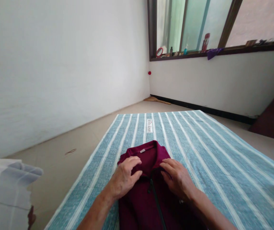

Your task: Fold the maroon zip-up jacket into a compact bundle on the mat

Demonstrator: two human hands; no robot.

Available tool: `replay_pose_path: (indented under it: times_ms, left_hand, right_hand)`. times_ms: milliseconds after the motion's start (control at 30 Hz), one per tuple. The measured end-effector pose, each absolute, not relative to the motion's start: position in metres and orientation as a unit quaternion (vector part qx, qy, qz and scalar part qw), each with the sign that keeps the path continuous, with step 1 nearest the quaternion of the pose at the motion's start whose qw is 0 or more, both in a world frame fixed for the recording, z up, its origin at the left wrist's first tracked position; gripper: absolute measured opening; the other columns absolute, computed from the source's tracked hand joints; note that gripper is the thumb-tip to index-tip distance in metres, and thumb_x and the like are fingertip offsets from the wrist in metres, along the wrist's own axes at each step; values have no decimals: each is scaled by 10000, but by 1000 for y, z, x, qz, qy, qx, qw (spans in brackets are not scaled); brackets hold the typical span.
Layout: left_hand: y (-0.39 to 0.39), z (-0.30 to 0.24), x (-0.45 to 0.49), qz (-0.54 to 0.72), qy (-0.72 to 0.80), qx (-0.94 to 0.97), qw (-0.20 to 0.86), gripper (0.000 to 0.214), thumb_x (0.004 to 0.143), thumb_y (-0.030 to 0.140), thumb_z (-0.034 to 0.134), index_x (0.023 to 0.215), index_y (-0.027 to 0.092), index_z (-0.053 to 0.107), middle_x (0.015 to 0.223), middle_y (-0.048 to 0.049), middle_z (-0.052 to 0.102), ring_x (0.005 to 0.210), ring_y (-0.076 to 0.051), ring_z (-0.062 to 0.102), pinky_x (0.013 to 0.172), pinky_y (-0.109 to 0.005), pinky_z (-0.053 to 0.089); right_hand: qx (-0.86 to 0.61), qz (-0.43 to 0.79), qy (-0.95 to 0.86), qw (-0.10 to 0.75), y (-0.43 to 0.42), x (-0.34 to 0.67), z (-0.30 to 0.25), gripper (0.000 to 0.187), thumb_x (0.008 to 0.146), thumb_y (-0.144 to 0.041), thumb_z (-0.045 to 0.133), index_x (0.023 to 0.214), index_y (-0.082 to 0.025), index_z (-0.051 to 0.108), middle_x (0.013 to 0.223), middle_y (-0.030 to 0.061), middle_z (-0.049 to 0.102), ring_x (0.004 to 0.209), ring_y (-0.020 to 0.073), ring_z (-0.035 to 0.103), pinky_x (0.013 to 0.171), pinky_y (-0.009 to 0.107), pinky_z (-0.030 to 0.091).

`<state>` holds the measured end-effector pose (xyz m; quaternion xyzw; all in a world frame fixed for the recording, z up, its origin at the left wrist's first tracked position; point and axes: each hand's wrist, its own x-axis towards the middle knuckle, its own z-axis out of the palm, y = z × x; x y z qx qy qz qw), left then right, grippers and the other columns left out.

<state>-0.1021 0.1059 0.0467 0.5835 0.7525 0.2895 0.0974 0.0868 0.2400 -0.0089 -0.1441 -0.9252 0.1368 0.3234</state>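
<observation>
Walls [55, 64] of white plaster, two in view, meet in a corner at upper centre of the frame, above a beige floor [62, 137]. Spread over that floor, a blue-and-white striped bedsheet [223, 159] fills the lower frame; lying flat, it seems to give a smooth, clean surface to work on. At upper right, a dark-framed window [194, 25] runs along one wall, and a dark brown board [273, 118] leans against the wall below it at the right edge. A white sack [5, 191] sits at lower left, off the bedsheet.

One maroon zip-front shirt [132, 212] lies on the bedsheet at bottom centre, its collar pointing away from the person. Two hands rest on it: the left hand [124, 177] on the collar's left side and the right hand [177, 179] on its right, one either side of the dark zip [156, 204]. Both are open, with fingers spread and no visible grip, a placement that looks meant to press and straighten the collar.

The sill carries one round mirror [159, 51], one red can [205, 42] and one purple cloth [213, 52]. A small "With Love" label [149, 125] marks the bedsheet's far end.
</observation>
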Motion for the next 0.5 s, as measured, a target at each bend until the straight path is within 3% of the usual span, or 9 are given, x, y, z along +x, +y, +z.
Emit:
replay_pose_path:
  times_ms: [100, 200, 333, 500]
  left_hand:
    - [89, 36, -106, 231, 758, 604, 82, 364, 652, 146, 669, 1013, 195, 666, 1252, -110, 618, 1213, -273, 516, 1050, -437, 383]
    - [89, 27, -105, 198, 759, 618, 48, 340, 668, 107, 661, 999, 184, 674, 1279, -126, 601, 1252, -290, 482, 1071, -477, 356]
    - [105, 23, -95, 183, 752, 633, -2, 211, 728, 86, 614, 912, 167, 676, 1146, -123, 668, 1147, -270, 563, 1021, -454, 416]
    - [114, 7, -82, 186, 751, 631, -58, 196, 765, 67, 550, 911, 138, 660, 1038, -128, 689, 1020, -267, 622, 947, -453, 479]
  right_hand:
    - [-144, 136, -932, 305, 232, 88, -13, 192, 871, -148, 499, 1004, -195, 628, 1062, 79, 645, 966, 217, 593, 836, 352, 491]
    - [-154, 140, -927, 311, 228, 88, -17, 188, 885, -149, 479, 994, -187, 627, 1054, 85, 645, 955, 220, 596, 827, 357, 500]
    - [-162, 149, -924, 312, 226, 89, -20, 191, 889, -146, 470, 1000, -184, 620, 1049, 85, 643, 961, 222, 593, 836, 366, 504]
    - [-171, 155, -922, 310, 223, 90, -22, 206, 869, -127, 480, 1016, -186, 613, 1061, 81, 640, 970, 221, 590, 846, 369, 508]
